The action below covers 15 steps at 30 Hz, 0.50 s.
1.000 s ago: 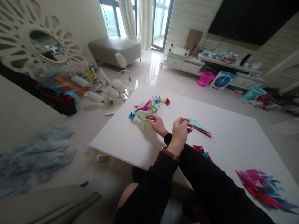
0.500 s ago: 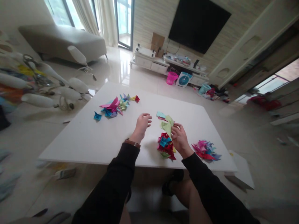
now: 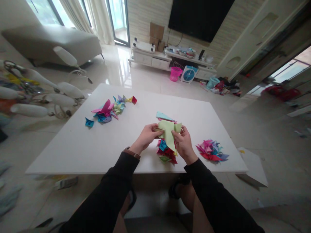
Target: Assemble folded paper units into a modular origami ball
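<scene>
A light green folded paper piece (image 3: pixel 168 131) is held up above the table between my two hands. My left hand (image 3: pixel 148 135) pinches its left side, and my right hand (image 3: pixel 184 142) grips its right side. Under it, partly covered, lies a pile of red, blue and green folded papers (image 3: pixel 167 155). Just beyond the held paper rest a light blue folded paper (image 3: pixel 165 116) and some pink paper.
The white table (image 3: pixel 116 145) carries a colourful paper heap (image 3: pixel 105 111) at the left and a pink, red and blue one (image 3: pixel 211 150) at the right. White lamp shades (image 3: pixel 30 110) stand off its left side. A white box (image 3: pixel 252 166) sits by the right corner.
My left hand has come over to the right and taken hold of the green paper, which was in my right hand alone. The paper is now spread between both hands. The view has shifted slightly.
</scene>
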### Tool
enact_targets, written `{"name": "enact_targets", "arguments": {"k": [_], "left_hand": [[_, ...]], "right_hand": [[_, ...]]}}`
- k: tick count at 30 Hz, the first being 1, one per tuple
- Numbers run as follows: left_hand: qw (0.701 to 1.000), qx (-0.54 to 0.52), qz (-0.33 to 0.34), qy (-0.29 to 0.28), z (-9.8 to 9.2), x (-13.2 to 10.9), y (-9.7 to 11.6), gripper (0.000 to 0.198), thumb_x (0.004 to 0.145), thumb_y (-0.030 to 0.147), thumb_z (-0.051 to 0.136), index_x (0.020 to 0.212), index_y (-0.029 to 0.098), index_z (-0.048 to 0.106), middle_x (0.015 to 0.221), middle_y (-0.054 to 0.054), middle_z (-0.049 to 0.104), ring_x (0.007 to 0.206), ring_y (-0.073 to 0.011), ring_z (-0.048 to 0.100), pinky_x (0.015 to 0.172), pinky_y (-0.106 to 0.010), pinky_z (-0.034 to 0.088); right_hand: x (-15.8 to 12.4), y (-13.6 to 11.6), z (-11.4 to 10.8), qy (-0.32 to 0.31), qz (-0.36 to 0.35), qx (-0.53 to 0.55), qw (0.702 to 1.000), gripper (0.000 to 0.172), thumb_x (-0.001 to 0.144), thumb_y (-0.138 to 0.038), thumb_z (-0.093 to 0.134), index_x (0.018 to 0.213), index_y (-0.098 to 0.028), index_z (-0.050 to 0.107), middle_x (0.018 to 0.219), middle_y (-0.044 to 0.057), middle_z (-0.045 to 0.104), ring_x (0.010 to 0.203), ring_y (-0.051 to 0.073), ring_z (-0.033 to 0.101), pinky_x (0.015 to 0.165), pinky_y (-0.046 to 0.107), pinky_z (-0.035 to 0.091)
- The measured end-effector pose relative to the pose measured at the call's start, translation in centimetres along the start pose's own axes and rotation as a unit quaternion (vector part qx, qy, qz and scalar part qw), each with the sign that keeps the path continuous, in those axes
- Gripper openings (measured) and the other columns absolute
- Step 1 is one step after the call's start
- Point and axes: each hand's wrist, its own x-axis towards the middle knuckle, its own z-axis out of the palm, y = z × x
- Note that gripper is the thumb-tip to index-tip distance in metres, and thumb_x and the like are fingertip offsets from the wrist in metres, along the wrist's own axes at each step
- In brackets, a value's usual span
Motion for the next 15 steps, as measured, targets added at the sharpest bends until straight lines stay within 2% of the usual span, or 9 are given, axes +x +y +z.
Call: {"name": "enact_targets", "arguments": {"k": [5, 11, 15], "left_hand": [[1.000, 0.005, -0.006, 0.025, 0.4, 0.7, 0.0, 0.038, 0.066, 0.030, 0.087, 0.096, 0.012, 0.069, 0.092, -0.010, 0.074, 0.082, -0.0185, 0.070, 0.075, -0.034, 0.059], [0.997, 0.046, -0.003, 0.063, 1.3, 0.2, 0.2, 0.022, 0.073, 0.021, 0.071, 0.093, 0.015, 0.066, 0.096, -0.008, 0.072, 0.080, -0.0154, 0.067, 0.068, -0.027, 0.057], [0.994, 0.044, -0.033, 0.091, 1.3, 0.1, -0.2, 0.022, 0.075, 0.021, 0.066, 0.096, 0.017, 0.063, 0.100, -0.008, 0.069, 0.077, -0.0140, 0.065, 0.066, -0.026, 0.054]], "right_hand": [[0.8, 0.0, -1.1, 0.020, 0.014, 0.004, 1.000, 0.035, 0.068, -0.032, 0.086, 0.095, -0.024, 0.064, 0.094, 0.001, 0.074, 0.083, 0.017, 0.069, 0.074, 0.030, 0.058], [1.1, -0.4, -1.8, 0.057, 0.000, -0.010, 0.998, 0.031, 0.067, -0.029, 0.081, 0.093, -0.024, 0.064, 0.091, -0.001, 0.072, 0.077, 0.014, 0.066, 0.065, 0.025, 0.055], [0.7, -0.6, -1.9, 0.069, -0.013, -0.025, 0.997, 0.029, 0.067, -0.030, 0.080, 0.091, -0.023, 0.064, 0.088, -0.001, 0.070, 0.074, 0.013, 0.064, 0.062, 0.024, 0.054]]}}
